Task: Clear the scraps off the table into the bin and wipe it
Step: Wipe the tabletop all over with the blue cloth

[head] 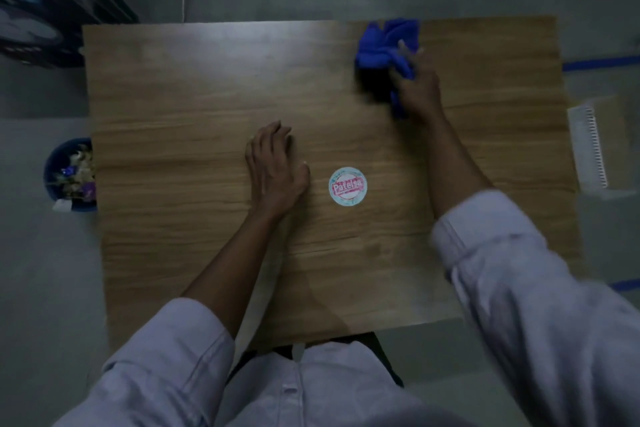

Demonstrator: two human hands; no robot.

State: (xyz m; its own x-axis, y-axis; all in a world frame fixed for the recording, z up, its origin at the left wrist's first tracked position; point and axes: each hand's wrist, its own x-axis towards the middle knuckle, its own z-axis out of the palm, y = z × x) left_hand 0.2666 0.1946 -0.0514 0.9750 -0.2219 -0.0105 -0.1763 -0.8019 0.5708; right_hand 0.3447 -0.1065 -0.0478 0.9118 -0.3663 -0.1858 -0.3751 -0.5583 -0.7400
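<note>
the wooden table (173,97) spreads wide under my hands, a broad stretch of smooth, grained top running from my left hand out to its straight left edge. just past that edge, on the grey floor (41,288), the round blue bin (52,180) holds crumpled scraps (80,168). my right hand (417,87) grips the bunched, soft blue cloth (381,45) against the far edge. my left hand (273,166) lies flat and relaxed on the wood. a round printed sticker (347,186) sits just right of it, between my forearms.
</note>
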